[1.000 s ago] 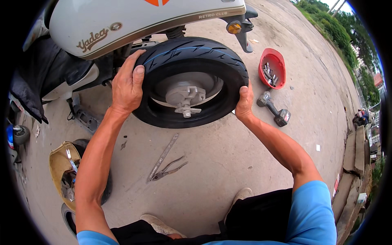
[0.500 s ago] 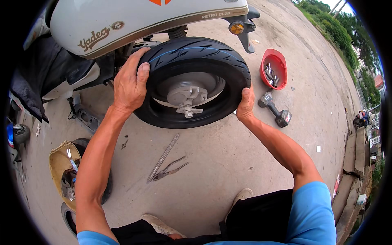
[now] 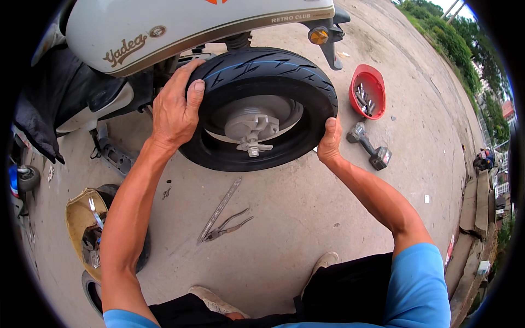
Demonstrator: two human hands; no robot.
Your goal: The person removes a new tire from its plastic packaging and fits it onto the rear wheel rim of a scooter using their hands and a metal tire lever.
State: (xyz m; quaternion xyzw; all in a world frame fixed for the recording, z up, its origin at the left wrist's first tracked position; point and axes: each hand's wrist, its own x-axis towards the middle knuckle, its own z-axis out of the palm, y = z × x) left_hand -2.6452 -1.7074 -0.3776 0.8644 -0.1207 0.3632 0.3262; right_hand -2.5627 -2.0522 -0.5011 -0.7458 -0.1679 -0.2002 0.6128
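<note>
A black scooter tyre with a thin blue line on its tread stands tilted below the rear of a white scooter. Within its ring sits a grey wheel hub with a lever and a bolt at its centre. My left hand grips the tyre's upper left side, thumb on the near edge and fingers round the tread. Lower on the opposite side, my right hand clasps the tyre, its thumb showing and its fingers mostly hidden behind the rubber.
To the right lie a red helmet holding metal sockets and a cordless impact wrench. Pliers and a flat metal bar rest on the concrete before me. A yellowish tool container stands left, beside my left forearm.
</note>
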